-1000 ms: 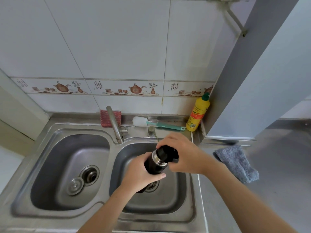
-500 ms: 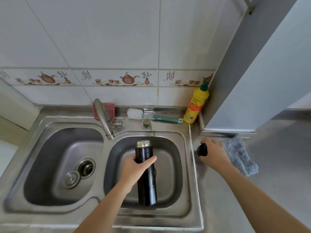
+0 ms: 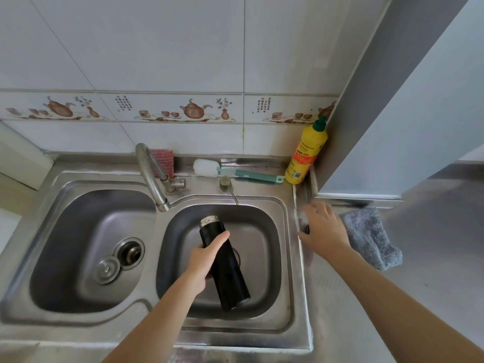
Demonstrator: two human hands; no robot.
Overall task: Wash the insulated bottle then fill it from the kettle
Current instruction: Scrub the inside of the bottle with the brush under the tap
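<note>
Double steel sink as landmark. The left hand grips the black insulated bottle over the sink's right basin, fingers wrapped around its body, thumb lying along it; the bottle tilts, its uncapped steel mouth toward the faucet. The right hand rests on the sink's right rim, fingers spread over the dark cap, beside a grey cloth. Behind the sink lie a bottle brush and a yellow detergent bottle.

white tiled wall, steel counter
</note>
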